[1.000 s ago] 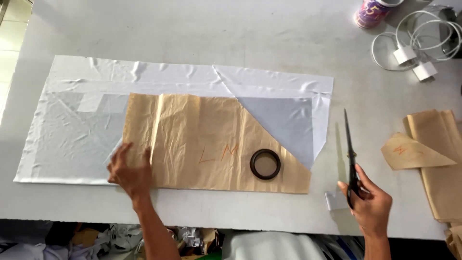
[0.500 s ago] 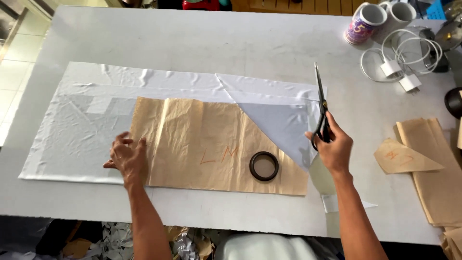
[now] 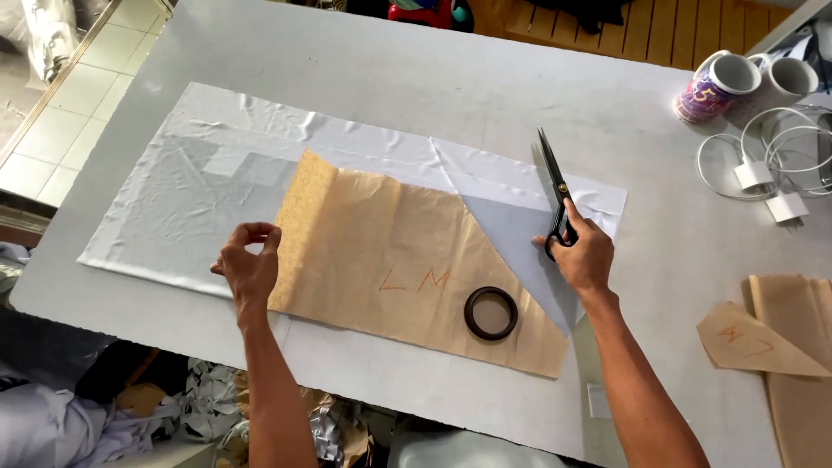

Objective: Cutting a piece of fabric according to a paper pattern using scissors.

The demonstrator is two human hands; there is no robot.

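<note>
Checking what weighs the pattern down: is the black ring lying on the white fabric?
No, the black ring lies on the brown paper pattern, near its lower right end.

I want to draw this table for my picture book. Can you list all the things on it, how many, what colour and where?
table: one, grey, under everything
cloth: one, pale grey-white, spread across the table's middle
paper pattern: one, brown, lying on the cloth
ring: one, black, on the brown paper
scissors: one pair, black, over the cloth's right end
mugs: two, far right corner
chargers with cables: two, white, right side
brown paper pieces: two, right edge
left hand: lifting the paper's left edge
right hand: holding the scissors
</note>
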